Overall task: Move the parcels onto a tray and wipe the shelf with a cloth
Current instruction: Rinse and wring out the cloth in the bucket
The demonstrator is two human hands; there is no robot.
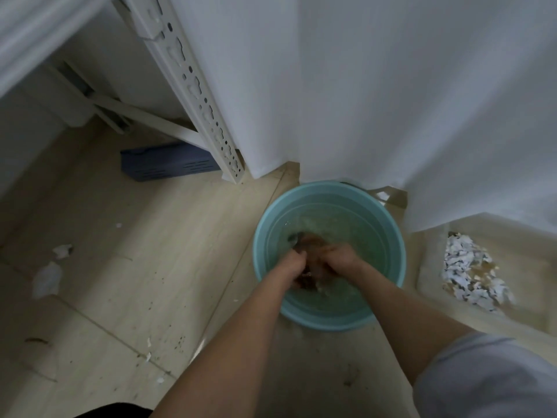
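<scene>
Landmark: the round light-blue plastic basin of water on the floor. Left of it I see a perforated white metal shelf upright. Inside the basin, my left hand and right hand are both clenched on a wet brown cloth, partly submerged.

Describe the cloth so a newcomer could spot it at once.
Start at the white curtain; the round teal basin sits on the floor at its hem. Inside, in the water, both hands, left hand and right hand, bunch the cloth, the only dark brownish thing there.
</scene>
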